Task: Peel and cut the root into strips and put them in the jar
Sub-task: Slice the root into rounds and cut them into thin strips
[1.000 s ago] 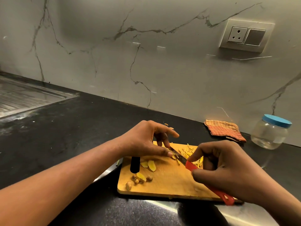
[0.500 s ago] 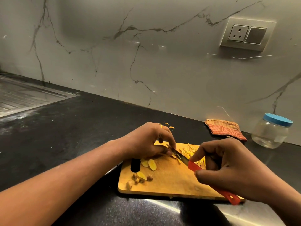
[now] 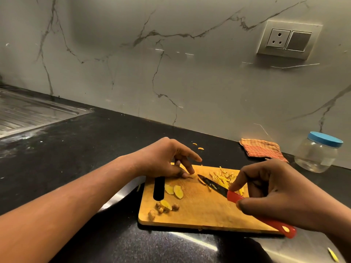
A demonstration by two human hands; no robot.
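Root slices point(image 3: 178, 191), pale yellow, lay flat on the left part of the wooden cutting board point(image 3: 199, 215), just right of its dark handle slot. A pile of thin cut strips point(image 3: 224, 177) sat at the board's far right. Brown knobby trimmings point(image 3: 161, 207) were clustered at the near left corner. One small slice lay against the tip of the knife point(image 3: 213, 186).

I logged the left hand point(image 3: 163, 160) as released: fingers uncurled and loosely spread, thumb and one fingertip touching the board at its far left edge, just left of the blade tip. I could not tell whether a sliver was pinned under those tips.

The right hand point(image 3: 275, 190) was grasping the knife by its red handle, thumb and forefinger pinching where handle meets blade. The dark blade pointed left and away across the board, its edge low over the wood between the strips and the slices.

The jar point(image 3: 316, 154), clear, with its blue lid point(image 3: 325, 139) on, stood upright at the far right by the wall, well apart from the board. A striped orange cloth point(image 3: 262, 149) lay just left of it. Two yellow scraps point(image 3: 200, 148) were on the black counter point(image 3: 76, 149) beyond the left hand. A steel drainboard point(image 3: 28, 112) occupied the far left, and a wall socket point(image 3: 288, 39) sat high on the marble wall.
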